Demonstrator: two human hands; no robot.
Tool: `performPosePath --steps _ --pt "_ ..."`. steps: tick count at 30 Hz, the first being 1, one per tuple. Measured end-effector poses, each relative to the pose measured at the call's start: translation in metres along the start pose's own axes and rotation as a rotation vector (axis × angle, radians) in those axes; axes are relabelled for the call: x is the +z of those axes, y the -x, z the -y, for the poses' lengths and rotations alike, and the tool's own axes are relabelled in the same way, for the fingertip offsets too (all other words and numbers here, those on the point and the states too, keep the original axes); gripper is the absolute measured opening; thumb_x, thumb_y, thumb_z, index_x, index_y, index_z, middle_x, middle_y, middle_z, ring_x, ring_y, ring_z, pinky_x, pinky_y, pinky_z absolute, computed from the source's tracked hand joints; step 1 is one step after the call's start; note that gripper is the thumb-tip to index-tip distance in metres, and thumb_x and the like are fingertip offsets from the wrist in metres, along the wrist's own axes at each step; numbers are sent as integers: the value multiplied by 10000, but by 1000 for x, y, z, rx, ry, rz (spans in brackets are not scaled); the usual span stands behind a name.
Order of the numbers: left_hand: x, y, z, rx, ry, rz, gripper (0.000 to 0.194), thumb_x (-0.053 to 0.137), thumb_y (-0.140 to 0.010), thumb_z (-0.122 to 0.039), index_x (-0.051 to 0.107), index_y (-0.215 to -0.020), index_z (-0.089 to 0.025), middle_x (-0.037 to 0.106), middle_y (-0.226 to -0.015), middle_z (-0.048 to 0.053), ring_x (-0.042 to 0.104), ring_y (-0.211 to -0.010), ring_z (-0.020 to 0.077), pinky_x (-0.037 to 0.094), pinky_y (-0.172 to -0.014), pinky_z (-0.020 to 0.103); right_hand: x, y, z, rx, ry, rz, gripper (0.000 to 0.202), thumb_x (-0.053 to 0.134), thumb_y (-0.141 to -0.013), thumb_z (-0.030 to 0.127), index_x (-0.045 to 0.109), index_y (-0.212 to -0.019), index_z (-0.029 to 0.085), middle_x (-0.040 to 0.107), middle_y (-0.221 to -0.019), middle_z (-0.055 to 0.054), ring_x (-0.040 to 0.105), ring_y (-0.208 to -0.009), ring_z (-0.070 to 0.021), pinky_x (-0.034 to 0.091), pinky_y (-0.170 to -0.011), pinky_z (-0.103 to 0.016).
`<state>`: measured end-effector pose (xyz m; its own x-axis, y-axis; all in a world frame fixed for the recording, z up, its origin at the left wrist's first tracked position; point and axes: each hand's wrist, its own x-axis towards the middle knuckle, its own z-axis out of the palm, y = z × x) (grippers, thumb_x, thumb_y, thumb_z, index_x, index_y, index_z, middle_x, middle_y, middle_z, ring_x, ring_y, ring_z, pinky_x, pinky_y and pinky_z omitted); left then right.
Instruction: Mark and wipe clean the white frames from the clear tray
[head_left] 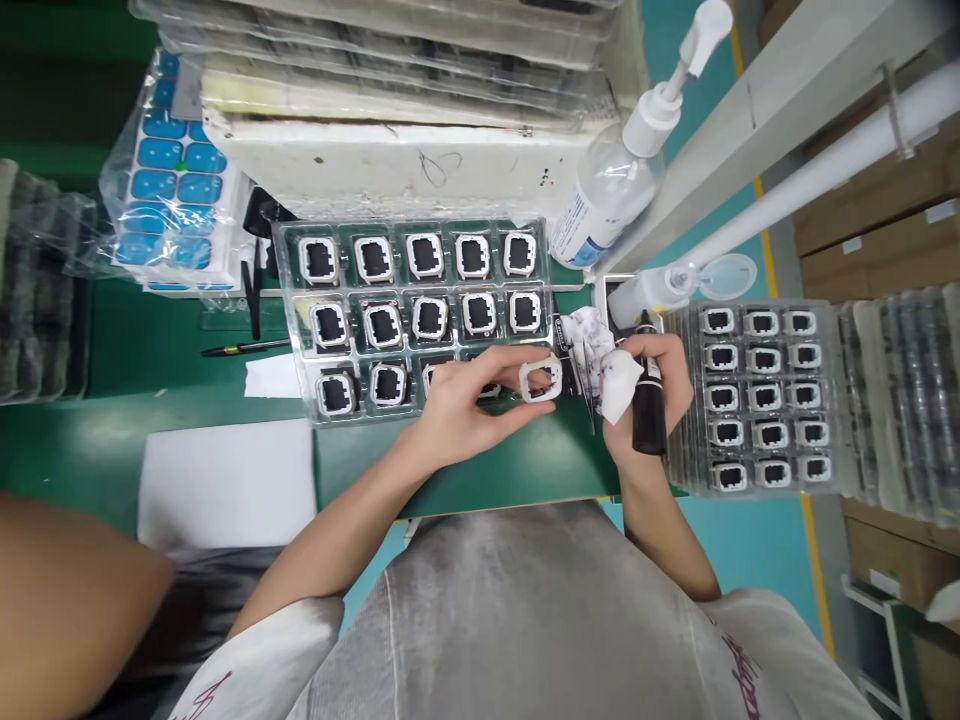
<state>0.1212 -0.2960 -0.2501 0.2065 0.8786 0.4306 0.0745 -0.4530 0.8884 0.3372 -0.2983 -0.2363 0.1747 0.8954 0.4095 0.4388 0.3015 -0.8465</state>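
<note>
My left hand (465, 405) pinches a small white square frame (556, 385) with rounded corners between thumb and fingers. My right hand (671, 380) is closed around a dark brown bottle (649, 415) with a narrow black tip, and a wad of white tissue (619, 388) shows at its fingers. Between the hands lies crumpled, stained tissue (589, 335), with thin tweezers (585, 385) beside it. Behind my left hand is a clear plastic tray (352, 280) holding rows of similar white frames with black inside; my hand hides part of its front row.
At the back stand a pump bottle (600, 205) and a white box (390, 165) with stacked trays on top. Another filled tray (742, 400) is at the right. A white pad (229, 480), a black pen (244, 348) and another person's arm (67, 600) are at the left.
</note>
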Motion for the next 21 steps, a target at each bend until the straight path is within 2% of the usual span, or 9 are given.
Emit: performPosePath --steps 3,6,9,12,15,18,21 --pt "-6 -5 5 84 -171 27 548 988 -920 -368 782 -1415 -251 869 -1168 75 840 -992 226 687 -924 326 -25 4 -4 -138 181 -42 175 744 -1067 368 671 -1023 215 606 -887 -1 551 -757 -143 459 -695 -288" --pt "-12 -10 12 151 -323 75 591 973 -920 -474 782 -1442 -273 823 -1286 124 762 -1146 297 628 -1027 445 -49 11 -15 -111 356 0 161 754 -1044 345 707 -1126 214 660 -945 -5 626 -813 -163 485 -746 -307" --pt "-15 -14 15 167 -374 107 611 943 -924 -569 791 -1448 -294 779 -1317 147 697 -1168 312 592 -1013 474 -63 18 -24 -107 467 48 152 704 -1055 340 713 -1142 216 709 -992 -18 679 -883 -188 510 -821 -335" --pt "-15 -14 13 162 -304 121 590 930 -929 -583 804 -1435 -309 808 -1232 115 702 -1116 286 589 -1027 467 -62 23 -31 -133 478 43 108 698 -1061 307 712 -1127 222 719 -980 -14 685 -867 -185 514 -813 -333" --pt "-12 -12 11 188 -159 96 603 975 -895 -524 805 -1438 -324 856 -1120 73 758 -1063 274 635 -1004 449 -56 25 -36 -172 440 25 92 725 -1059 264 706 -1142 228 727 -1000 -4 694 -859 -175 519 -810 -315" --pt "-7 -8 10 198 -9 73 632 999 -890 -394 785 -1480 -316 879 -1168 67 835 -956 236 701 -920 386 -50 26 -41 -241 460 9 76 712 -1063 225 699 -1138 226 736 -998 4 694 -863 -174 520 -823 -304" --pt "-3 -9 7 232 22 60 641 994 -893 -275 779 -1496 -301 875 -1258 69 870 -943 207 732 -912 321 -49 26 -44 -294 508 -1 86 693 -1055 201 697 -1138 221 745 -995 2 698 -887 -181 522 -837 -300"
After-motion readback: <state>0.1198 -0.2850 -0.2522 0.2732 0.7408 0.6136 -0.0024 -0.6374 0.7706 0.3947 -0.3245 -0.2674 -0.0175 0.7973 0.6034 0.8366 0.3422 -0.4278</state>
